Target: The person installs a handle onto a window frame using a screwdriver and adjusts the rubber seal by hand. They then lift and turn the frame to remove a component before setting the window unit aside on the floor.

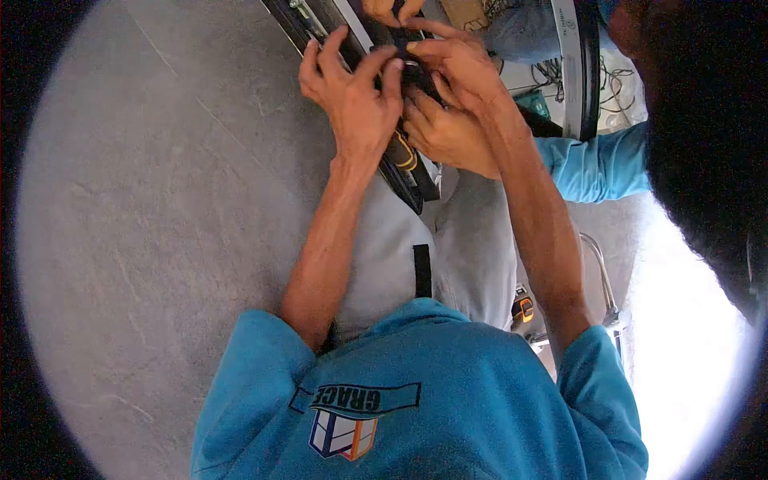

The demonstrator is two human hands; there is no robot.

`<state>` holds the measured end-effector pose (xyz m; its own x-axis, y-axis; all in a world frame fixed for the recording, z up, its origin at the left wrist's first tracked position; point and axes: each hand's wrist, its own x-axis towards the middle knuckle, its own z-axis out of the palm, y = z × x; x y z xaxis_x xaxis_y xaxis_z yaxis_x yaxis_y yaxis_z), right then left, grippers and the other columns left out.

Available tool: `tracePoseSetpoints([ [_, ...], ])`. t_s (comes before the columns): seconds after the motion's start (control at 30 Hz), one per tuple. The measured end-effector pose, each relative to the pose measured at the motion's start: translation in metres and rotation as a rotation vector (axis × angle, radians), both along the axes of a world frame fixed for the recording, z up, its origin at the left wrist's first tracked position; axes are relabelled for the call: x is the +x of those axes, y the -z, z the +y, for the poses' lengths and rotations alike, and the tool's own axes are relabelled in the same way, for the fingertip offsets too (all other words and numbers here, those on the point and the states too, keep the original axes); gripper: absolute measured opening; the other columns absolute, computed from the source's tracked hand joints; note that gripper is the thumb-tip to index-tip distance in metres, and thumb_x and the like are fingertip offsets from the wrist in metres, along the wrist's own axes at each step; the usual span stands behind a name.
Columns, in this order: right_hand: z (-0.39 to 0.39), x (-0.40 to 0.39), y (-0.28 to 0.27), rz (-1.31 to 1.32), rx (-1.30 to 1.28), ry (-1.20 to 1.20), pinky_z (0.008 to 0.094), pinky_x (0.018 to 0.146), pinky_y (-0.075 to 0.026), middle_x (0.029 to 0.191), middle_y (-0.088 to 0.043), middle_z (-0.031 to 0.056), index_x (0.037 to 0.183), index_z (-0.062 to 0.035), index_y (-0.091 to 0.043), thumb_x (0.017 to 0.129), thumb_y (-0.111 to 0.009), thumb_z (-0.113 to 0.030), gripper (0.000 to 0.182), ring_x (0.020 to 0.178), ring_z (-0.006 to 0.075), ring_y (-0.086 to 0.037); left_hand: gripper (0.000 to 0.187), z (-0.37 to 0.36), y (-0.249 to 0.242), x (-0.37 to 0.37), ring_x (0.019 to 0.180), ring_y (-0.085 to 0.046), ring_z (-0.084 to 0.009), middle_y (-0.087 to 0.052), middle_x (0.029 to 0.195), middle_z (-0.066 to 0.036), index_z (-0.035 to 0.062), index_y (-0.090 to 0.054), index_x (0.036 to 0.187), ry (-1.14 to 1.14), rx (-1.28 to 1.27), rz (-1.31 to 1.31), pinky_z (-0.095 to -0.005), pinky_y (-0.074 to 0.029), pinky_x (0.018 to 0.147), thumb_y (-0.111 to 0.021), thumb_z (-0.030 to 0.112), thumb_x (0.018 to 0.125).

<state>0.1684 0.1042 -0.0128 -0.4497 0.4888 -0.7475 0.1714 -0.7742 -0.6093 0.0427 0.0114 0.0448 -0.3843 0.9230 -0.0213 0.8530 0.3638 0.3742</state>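
Observation:
My left hand [356, 104] reaches onto a long dark frame [408, 180] with a light strip along it. Its thumb and index finger come together at a small dark part, while the other fingers are raised and spread. My right hand [464, 68] comes in from the right, fingers stretched apart, their tips touching the same dark part. What lies between the fingertips is too small to name. A co-worker's hand [452, 140] is on the frame just below my right hand. Another hand [392, 10] pinches at the frame's top edge.
A co-worker's blue sleeve [596, 164] and dark head [704, 120] fill the right side. Behind them stand a curved white and black part [578, 72] and loose black cables [616, 84]. An orange and black object [524, 310] lies beside my leg. Grey floor [176, 200] extends left.

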Motion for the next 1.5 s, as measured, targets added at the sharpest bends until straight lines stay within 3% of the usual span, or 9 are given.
tracePoseSetpoints([
  [0.2, 0.009, -0.008, -0.037, 0.026, 0.088, 0.100, 0.0241, 0.058, -0.042, 0.078, -0.061, 0.0053, 0.109, -0.0015, -0.061, 0.073, -0.068, -0.009, 0.037, 0.064, 0.0113, -0.051, 0.033, 0.027, -0.017, -0.022, 0.110, -0.038, -0.0296, -0.053, 0.111, -0.006, 0.0201, -0.069, 0.100, 0.093, 0.051, 0.037, -0.0432, -0.028, 0.097, -0.073, 0.032, 0.070],
  [0.47, 0.014, -0.010, -0.057, 0.403, -0.173, 0.190, 0.0264, 0.069, -0.050, 0.089, -0.063, 0.0086, 0.111, -0.0012, -0.056, 0.080, -0.062, -0.004, 0.031, 0.080, 0.0180, -0.063, 0.025, 0.036, -0.025, -0.037, 0.064, -0.057, -0.0121, -0.065, 0.077, -0.006, 0.0070, -0.067, 0.100, -0.144, -0.034, -0.938, -0.0251, -0.046, 0.059, -0.070, 0.013, 0.076],
  [0.97, -0.023, -0.016, -0.033, 0.195, -0.081, 0.236, 0.0379, 0.069, -0.056, 0.083, -0.063, 0.0217, 0.114, 0.0116, -0.047, 0.074, -0.060, 0.002, 0.043, 0.076, 0.0323, -0.065, 0.022, 0.032, -0.043, -0.022, 0.057, -0.063, -0.0159, -0.065, 0.065, -0.010, 0.0019, -0.070, 0.083, -0.234, -0.396, -0.500, -0.0287, -0.050, 0.056, -0.065, 0.022, 0.074],
  [1.1, -0.012, 0.001, -0.064, 0.212, -0.173, 0.210, 0.0304, 0.068, -0.054, 0.086, -0.059, 0.0139, 0.125, 0.0016, -0.040, 0.085, -0.059, -0.005, 0.045, 0.075, 0.0210, -0.061, 0.024, 0.032, -0.040, -0.018, 0.054, -0.062, -0.0134, -0.065, 0.064, -0.009, -0.0003, -0.069, 0.083, -0.208, -0.407, -0.594, -0.0285, -0.050, 0.052, -0.065, 0.021, 0.074],
  [1.17, -0.029, 0.015, -0.061, 0.001, 0.665, -0.075, 0.0263, 0.075, -0.048, 0.081, -0.063, 0.0104, 0.111, 0.0005, -0.056, 0.075, -0.063, -0.008, 0.038, 0.083, 0.0168, -0.061, 0.025, 0.028, -0.035, -0.016, 0.053, -0.061, -0.0122, -0.064, 0.063, -0.008, -0.0016, -0.068, 0.082, -0.373, -0.394, -0.663, -0.0279, -0.048, 0.051, -0.065, 0.022, 0.073],
  [1.2, -0.025, 0.024, -0.072, -0.001, 0.662, -0.074, 0.0263, 0.075, -0.048, 0.081, -0.063, 0.0104, 0.111, 0.0005, -0.056, 0.075, -0.063, -0.008, 0.038, 0.083, 0.0168, -0.061, 0.025, 0.025, -0.039, -0.015, 0.053, -0.061, -0.0122, -0.064, 0.063, -0.008, -0.0016, -0.068, 0.082, -0.372, -0.397, -0.664, -0.0279, -0.048, 0.051, -0.065, 0.022, 0.073],
  [1.27, -0.011, 0.037, -0.098, -0.149, 1.242, -0.632, 0.0397, 0.076, -0.053, 0.084, -0.061, 0.0272, 0.119, 0.0122, -0.043, 0.069, -0.062, -0.002, 0.056, 0.080, 0.0391, -0.063, 0.026, 0.021, -0.046, -0.016, 0.053, -0.060, -0.0136, -0.064, 0.064, -0.009, -0.0020, -0.068, 0.082, -0.397, -0.410, -0.522, -0.0279, -0.048, 0.052, -0.066, 0.022, 0.073],
  [1.37, -0.052, 0.021, -0.111, -0.332, 0.736, -0.795, 0.0416, 0.088, -0.044, 0.105, -0.058, 0.0250, 0.115, 0.0031, -0.046, 0.074, -0.057, -0.007, 0.044, 0.093, 0.0396, -0.057, 0.027, 0.012, -0.034, -0.013, 0.056, -0.061, -0.0157, -0.065, 0.065, -0.009, -0.0018, -0.068, 0.083, -0.438, -0.337, -0.534, -0.0292, -0.048, 0.056, -0.066, 0.023, 0.072],
  [1.5, -0.082, -0.008, -0.113, -0.609, 0.779, -0.499, 0.0446, 0.087, -0.043, 0.113, -0.057, 0.0206, 0.115, -0.0012, -0.051, 0.075, -0.057, -0.009, 0.041, 0.101, 0.0419, -0.054, 0.029, 0.008, -0.017, -0.015, 0.061, -0.062, -0.0176, -0.065, 0.067, -0.010, -0.0017, -0.068, 0.084, -0.323, -0.244, -0.350, -0.0304, -0.048, 0.060, -0.066, 0.024, 0.072],
])
